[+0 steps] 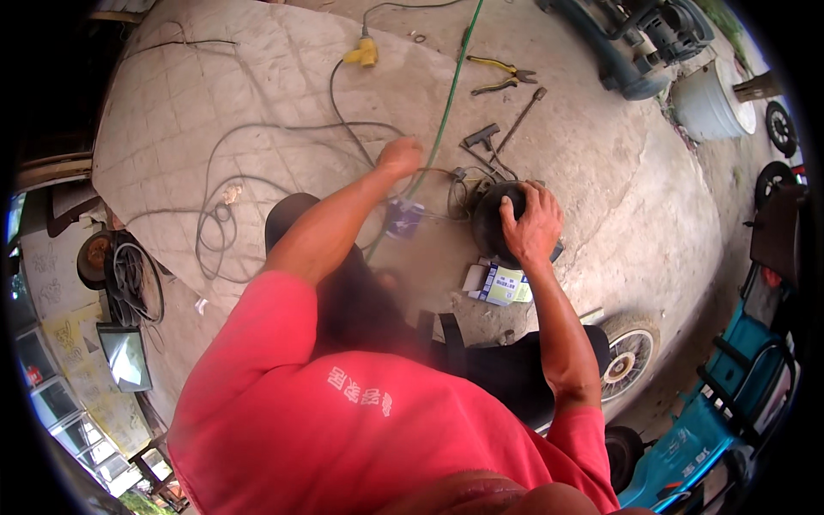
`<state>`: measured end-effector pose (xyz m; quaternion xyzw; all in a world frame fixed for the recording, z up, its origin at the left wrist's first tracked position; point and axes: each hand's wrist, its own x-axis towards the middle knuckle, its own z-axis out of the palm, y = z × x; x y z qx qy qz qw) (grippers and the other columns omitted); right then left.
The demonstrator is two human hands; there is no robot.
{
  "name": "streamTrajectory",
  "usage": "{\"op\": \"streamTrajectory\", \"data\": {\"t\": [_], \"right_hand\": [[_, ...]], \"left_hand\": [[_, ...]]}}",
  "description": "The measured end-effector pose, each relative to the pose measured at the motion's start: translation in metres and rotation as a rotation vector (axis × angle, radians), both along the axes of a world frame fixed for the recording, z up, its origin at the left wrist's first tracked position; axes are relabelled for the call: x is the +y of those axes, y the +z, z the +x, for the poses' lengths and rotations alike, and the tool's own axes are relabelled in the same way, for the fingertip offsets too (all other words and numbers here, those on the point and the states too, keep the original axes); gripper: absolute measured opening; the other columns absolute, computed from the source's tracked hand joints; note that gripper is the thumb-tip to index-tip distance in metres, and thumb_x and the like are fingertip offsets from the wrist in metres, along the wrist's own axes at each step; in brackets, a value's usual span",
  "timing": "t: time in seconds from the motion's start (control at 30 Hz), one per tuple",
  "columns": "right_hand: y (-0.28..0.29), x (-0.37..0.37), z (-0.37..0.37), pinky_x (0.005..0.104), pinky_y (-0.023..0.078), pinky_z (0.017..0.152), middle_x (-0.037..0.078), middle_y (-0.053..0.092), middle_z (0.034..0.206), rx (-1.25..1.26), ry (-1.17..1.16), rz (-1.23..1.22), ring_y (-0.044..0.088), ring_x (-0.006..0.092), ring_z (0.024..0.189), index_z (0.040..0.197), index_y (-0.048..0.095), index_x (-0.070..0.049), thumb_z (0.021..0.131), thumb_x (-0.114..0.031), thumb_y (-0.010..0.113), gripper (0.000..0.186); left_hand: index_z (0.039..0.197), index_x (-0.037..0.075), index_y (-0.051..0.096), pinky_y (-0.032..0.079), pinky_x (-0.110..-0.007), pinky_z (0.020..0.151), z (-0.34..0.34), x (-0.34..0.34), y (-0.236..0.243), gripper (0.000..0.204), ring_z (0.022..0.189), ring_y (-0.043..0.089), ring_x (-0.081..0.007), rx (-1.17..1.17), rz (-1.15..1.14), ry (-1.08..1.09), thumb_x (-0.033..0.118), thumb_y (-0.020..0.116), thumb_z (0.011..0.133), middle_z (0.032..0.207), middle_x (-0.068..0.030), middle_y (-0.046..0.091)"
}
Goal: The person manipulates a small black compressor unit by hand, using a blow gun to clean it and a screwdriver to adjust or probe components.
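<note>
My left hand (401,157) is closed above the concrete floor. A thin wire (442,170) runs from beside it toward a small dark connector (459,174); what its fingers hold, if anything, is hidden. With thumb and fingers curved around its side, my right hand (536,225) grips a black rounded object (493,225) that stands on the floor. Behind that object are thin wires and small parts, partly covered. A T-shaped black-handled tool (481,136) and a long metal rod wrench (525,116) lie just beyond.
Yellow-handled pliers (499,75) lie farther out. A green cord (453,90) crosses the floor beside a looping grey cable (225,137) with a yellow plug (366,53). Near my knees are an open small box (498,284) and a spoked wheel (629,359). A white bucket (711,103) stands far right.
</note>
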<state>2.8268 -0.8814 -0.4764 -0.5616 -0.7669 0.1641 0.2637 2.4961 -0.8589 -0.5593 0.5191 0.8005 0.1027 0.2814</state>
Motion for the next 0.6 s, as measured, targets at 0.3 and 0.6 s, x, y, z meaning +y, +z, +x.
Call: {"op": "streamTrajectory", "data": {"t": [0.3,0.6], "right_hand": [[-0.002,-0.001,0.004,0.0481,0.044,0.106,0.01,0.067,0.126,-0.001,-0.008,0.039,0.06,0.0341,0.122,0.122,0.069,-0.012,0.088,-0.032,0.073,0.04],[0.0,-0.001,0.002,0.0478,0.044,0.106,0.01,0.067,0.126,0.002,-0.009,0.03,0.06,0.034,0.121,0.121,0.069,-0.012,0.088,-0.032,0.074,0.039]], "left_hand": [[0.117,0.009,0.074,0.052,-0.049,0.101,0.01,-0.022,-0.009,0.033,0.119,0.067,-0.0403,0.106,-0.287,-0.109,0.019,0.054,0.091,0.124,-0.0208,0.072],[0.121,0.008,0.068,0.052,-0.052,0.102,0.012,-0.03,-0.015,0.034,0.122,0.065,-0.0422,0.168,-0.282,-0.19,0.022,0.057,0.093,0.127,-0.0219,0.07]]}}
